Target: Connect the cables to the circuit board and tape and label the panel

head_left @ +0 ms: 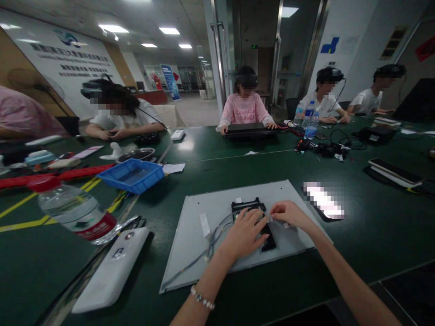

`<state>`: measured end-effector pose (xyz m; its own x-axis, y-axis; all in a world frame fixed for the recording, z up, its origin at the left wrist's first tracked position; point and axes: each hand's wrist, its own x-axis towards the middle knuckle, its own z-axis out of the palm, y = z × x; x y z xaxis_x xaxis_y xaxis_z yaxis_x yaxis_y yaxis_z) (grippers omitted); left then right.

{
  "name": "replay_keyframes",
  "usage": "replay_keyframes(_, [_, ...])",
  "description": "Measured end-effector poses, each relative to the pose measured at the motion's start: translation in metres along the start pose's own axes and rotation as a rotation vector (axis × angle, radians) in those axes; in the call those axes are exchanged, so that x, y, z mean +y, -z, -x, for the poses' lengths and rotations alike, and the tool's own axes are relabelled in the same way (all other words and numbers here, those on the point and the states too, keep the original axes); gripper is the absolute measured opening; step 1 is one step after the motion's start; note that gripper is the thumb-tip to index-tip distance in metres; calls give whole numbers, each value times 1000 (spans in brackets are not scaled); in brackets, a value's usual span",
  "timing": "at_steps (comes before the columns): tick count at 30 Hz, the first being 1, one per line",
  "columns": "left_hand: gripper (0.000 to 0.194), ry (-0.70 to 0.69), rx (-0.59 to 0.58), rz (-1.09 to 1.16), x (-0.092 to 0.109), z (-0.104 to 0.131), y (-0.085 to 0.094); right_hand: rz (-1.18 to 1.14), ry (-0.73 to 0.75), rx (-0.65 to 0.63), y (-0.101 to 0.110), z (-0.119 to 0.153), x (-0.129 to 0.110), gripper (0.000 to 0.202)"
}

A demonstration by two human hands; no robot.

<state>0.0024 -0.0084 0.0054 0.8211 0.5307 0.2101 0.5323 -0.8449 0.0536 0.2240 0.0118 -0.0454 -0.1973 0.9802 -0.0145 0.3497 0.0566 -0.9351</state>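
Note:
A flat light-grey panel lies on the table in front of me. On its middle sits a black plastic frame, partly covered by my left hand. That hand rests palm down over the frame with its fingers stretched out. Just right of the frame, my right hand has its fingertips pinched together. A small pale, see-through piece shows by the pinch, too small to name. Grey-blue cables run from the frame's left side to the panel's lower left corner. One white strip is stuck on the panel.
A water bottle, a white power bank and a blue tray stand to the left. Right of the panel lies a phone with a bright screen. Several people sit around the green table; more bottles stand farther off.

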Motion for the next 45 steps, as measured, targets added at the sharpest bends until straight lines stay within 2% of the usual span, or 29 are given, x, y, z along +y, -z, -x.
replay_keyframes(6, [38, 16, 0, -30, 6, -3, -6, 69, 30, 100, -8, 3, -1, 11])
replay_keyframes(18, [38, 14, 10, -38, 8, -2, -6, 299, 114, 139, -12, 13, -15, 13])
replay_keyframes(23, [41, 36, 45, 4, 7, -3, 6, 295, 123, 146, -9, 14, -17, 13])
replay_keyframes(26, [35, 159, 136, 40, -7, -2, 23, 262, 97, 158, -6, 16, -19, 15])
replay_keyframes(29, [28, 382, 305, 72, -35, 7, 39, 223, 79, 165, -4, 17, -20, 18])
replay_keyframes(31, [27, 480, 348, 126, -57, 19, 44, 214, 81, 165, -3, 17, -19, 19])
replay_keyframes(34, [32, 625, 330, 164, -86, 45, 39, 218, 83, 170, -3, 15, -17, 19])
replay_keyframes(37, [39, 707, 264, 227, -104, 70, 24, 226, 74, 177, -3, 15, -16, 20])
replay_keyframes(41, [37, 737, 207, 306, -114, 85, 7, 227, 70, 164, -4, 17, -20, 21])
replay_keyframes(45, [20, 754, 234, 297, -114, 82, 3, 227, 81, 176, -5, 19, -23, 21])
